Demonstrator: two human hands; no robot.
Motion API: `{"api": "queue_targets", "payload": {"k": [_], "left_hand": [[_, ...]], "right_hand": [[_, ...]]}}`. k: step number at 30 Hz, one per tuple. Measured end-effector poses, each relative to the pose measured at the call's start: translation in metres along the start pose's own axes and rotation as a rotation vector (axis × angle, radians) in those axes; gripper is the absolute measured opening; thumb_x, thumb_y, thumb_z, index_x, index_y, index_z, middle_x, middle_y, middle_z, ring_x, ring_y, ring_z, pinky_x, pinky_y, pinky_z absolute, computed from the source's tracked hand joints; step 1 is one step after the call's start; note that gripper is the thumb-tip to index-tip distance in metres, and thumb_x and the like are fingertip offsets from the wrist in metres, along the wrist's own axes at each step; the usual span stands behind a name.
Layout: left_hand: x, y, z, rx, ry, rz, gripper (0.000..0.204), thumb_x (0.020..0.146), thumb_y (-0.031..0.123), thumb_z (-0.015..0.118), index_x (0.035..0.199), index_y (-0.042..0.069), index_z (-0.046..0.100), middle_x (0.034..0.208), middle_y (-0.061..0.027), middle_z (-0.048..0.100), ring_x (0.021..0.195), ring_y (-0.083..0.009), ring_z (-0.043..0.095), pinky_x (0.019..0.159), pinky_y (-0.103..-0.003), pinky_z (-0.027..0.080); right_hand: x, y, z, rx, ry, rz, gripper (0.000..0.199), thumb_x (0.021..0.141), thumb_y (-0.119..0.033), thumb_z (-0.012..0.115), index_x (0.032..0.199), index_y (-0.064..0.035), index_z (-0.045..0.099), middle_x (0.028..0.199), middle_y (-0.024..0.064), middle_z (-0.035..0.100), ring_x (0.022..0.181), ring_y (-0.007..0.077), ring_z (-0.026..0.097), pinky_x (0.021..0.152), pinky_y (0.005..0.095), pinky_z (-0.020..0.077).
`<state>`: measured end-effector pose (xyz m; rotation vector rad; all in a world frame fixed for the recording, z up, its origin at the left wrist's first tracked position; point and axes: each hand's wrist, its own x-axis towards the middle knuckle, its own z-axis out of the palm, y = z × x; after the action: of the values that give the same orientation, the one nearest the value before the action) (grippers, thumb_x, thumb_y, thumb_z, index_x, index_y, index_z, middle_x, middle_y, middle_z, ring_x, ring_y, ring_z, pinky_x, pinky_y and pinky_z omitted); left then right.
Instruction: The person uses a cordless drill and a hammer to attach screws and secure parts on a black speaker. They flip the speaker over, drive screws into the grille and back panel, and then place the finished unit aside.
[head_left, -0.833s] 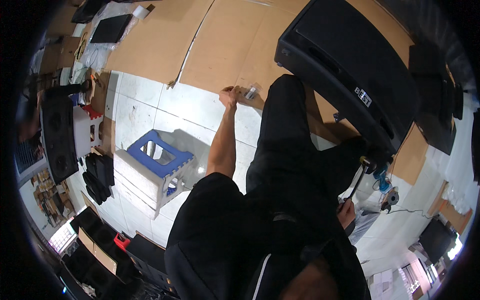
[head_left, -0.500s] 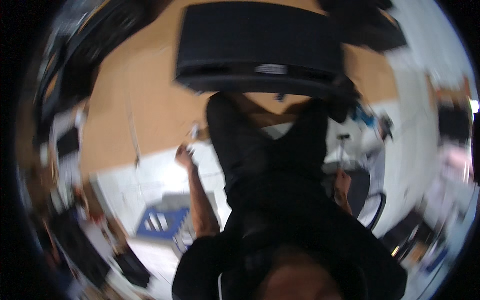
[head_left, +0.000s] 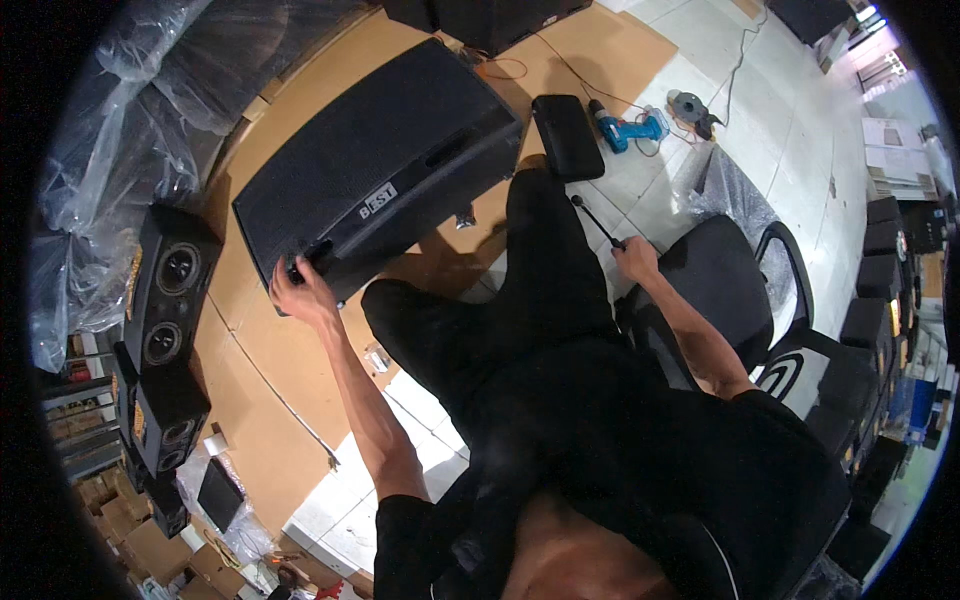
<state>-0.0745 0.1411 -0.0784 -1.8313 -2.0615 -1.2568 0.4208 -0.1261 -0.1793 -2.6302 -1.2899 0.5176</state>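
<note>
A large black speaker cabinet (head_left: 370,160) with a pale label lies on brown cardboard in front of my knees. My left hand (head_left: 303,292) is at its near left corner, fingers curled beside a dark recess. Something dark shows between those fingers, too small to name. On the other side, my right hand (head_left: 636,260) is closed around the lower end of a thin black tool with a rounded head (head_left: 590,216), held beside my right knee. A small dark packet (head_left: 465,217) rests close to the cabinet's near side.
Beyond my right knee lie a black case (head_left: 568,137), a blue cordless drill (head_left: 627,128) and a dark grey power tool (head_left: 692,110) with trailing cords. A black chair (head_left: 715,275) stands at my right. Black loudspeakers (head_left: 170,300) line the left, below plastic sheeting (head_left: 120,170).
The view has turned and sharpened. My left hand has gone from over the floor by my knee to the cabinet's left corner. My right hand still grips the black tool.
</note>
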Motion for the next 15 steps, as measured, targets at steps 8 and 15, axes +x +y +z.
{"api": "queue_targets", "payload": {"k": [8, 15], "left_hand": [[0.019, -0.002, 0.043, 0.381, -0.193, -0.138, 0.069, 0.089, 0.059, 0.049, 0.136, 0.01, 0.05, 0.145, -0.0208, 0.04, 0.134, -0.0446, 0.033, 0.108, -0.064, 0.019], [0.02, -0.009, 0.031, 0.579, -0.345, -0.114, 0.064, 0.096, 0.053, 0.037, 0.14, 0.007, 0.044, 0.15, -0.0201, 0.032, 0.137, -0.0457, 0.026, 0.109, -0.064, 0.017]], "right_hand": [[0.056, 0.001, 0.029, -0.099, 0.043, -0.111, 0.022, 0.081, -0.023, 0.065, 0.085, -0.0012, 0.062, 0.086, 0.0214, 0.065, 0.085, 0.0403, 0.064, 0.074, 0.0482, 0.0509], [0.051, 0.043, 0.124, -0.005, 0.127, -0.178, 0.025, 0.089, -0.028, 0.057, 0.097, -0.0042, 0.061, 0.093, 0.0194, 0.064, 0.089, 0.0393, 0.062, 0.072, 0.0488, 0.0491]]}}
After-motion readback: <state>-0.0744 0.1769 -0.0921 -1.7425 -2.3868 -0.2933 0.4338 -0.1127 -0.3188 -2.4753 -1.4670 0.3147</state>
